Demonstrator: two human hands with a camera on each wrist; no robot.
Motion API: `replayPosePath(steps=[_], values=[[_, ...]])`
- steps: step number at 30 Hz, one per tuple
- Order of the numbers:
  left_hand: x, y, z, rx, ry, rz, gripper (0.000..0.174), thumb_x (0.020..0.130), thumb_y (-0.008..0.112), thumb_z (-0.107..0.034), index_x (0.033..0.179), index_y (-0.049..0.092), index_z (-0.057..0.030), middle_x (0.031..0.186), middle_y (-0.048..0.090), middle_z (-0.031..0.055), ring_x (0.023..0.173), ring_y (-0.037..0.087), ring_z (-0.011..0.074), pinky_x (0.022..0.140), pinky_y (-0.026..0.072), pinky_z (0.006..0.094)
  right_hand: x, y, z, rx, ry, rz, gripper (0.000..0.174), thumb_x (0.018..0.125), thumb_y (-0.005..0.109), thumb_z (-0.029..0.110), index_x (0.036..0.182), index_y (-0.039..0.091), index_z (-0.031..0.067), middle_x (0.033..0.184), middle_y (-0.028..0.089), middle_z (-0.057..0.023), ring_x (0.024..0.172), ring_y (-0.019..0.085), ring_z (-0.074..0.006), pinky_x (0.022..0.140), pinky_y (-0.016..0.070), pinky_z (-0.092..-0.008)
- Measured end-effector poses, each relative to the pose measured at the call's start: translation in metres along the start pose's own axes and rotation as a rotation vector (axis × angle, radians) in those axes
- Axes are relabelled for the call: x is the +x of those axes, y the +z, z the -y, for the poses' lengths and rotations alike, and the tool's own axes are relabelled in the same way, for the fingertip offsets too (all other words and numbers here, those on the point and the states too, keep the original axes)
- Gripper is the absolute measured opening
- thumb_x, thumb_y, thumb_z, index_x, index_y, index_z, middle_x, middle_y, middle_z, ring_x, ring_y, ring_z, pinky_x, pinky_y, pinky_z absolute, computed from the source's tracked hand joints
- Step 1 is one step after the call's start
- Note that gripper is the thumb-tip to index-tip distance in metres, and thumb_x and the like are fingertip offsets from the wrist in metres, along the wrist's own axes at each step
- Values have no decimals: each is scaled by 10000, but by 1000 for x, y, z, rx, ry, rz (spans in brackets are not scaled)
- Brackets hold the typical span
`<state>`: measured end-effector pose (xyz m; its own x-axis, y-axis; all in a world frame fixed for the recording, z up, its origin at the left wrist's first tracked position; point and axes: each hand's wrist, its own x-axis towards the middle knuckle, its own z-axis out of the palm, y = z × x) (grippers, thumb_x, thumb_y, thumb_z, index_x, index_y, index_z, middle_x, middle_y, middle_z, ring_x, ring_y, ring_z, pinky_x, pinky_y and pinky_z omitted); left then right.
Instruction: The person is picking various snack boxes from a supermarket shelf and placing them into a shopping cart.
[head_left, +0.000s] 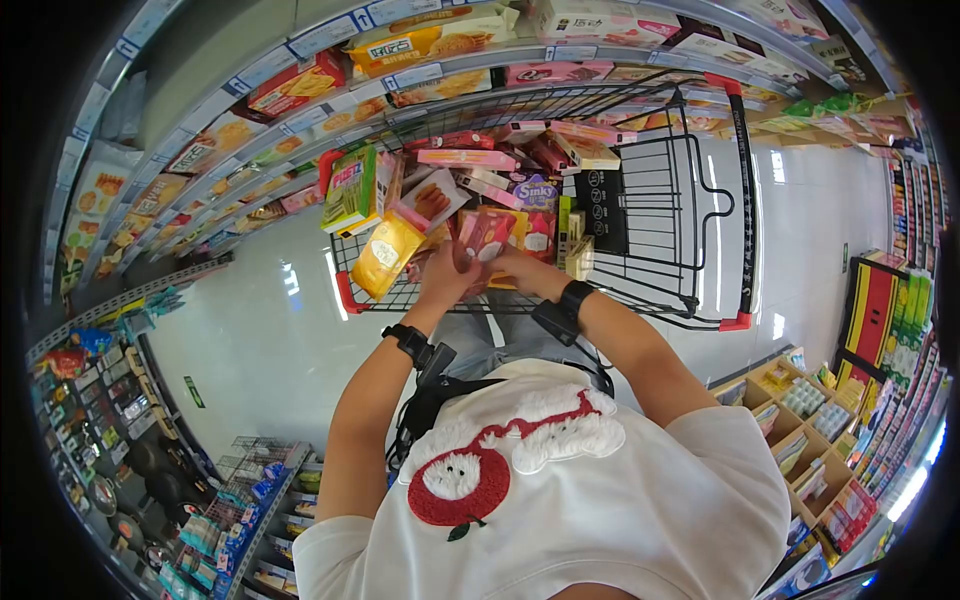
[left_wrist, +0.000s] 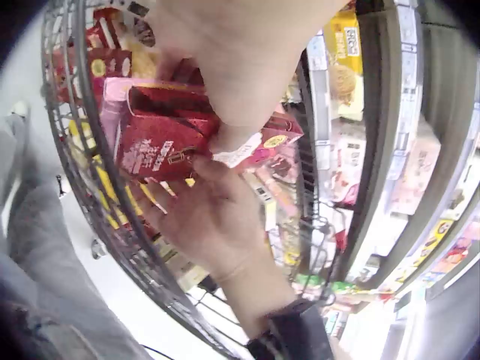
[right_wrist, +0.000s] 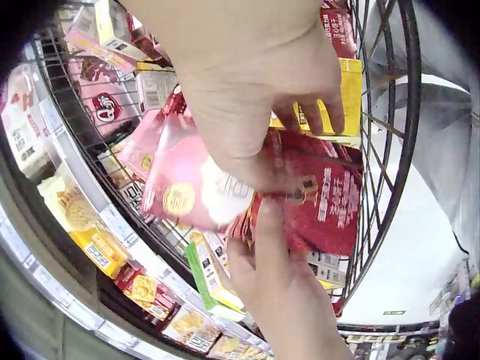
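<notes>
Both hands meet over the near side of a loaded shopping cart. Between them is a dark red and pink box with a white round patch. The left hand grips one side, its thumb lying on the dark red face in the left wrist view. The right hand holds it from the other side, thumb near the other thumb in the right wrist view. Some fingers are hidden behind the box. Around it lie a yellow packet, a purple Smky packet and a green box.
Shelves of boxed snacks run along the cart's far side. The black cart handle has red ends. Wooden bins stand behind at right, a rack of goods at lower left. Pale floor surrounds the cart.
</notes>
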<state>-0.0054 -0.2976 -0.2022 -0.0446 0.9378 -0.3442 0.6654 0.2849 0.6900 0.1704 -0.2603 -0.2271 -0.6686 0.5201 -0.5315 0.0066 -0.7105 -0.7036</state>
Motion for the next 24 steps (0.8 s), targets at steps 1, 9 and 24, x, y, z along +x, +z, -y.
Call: replayPosePath(steps=[1,9,24], values=[[-1,-13,-10,-74,-20,28,432,661,685,-338,839,477,-3,789,576,176,723,582,313,641,452,387,0,0,3,10,-87,122,341,720,586,119,1048,499,85,937,560,-17,910,535,-144,778,438,-380],[-13,-112,-5,-21,169,100,553,789,560,-284,1240,400,-8,1107,526,219,1044,506,329,874,397,338,17,83,12,281,155,29,377,789,615,163,1135,466,133,1084,546,-33,941,551,-162,757,472,-344],[-19,-143,93,16,183,98,476,820,520,-275,1198,413,-6,1067,528,228,997,513,354,845,409,388,67,190,-18,398,37,-249,248,808,550,112,1052,513,86,950,583,-48,833,596,-179,718,528,-367]])
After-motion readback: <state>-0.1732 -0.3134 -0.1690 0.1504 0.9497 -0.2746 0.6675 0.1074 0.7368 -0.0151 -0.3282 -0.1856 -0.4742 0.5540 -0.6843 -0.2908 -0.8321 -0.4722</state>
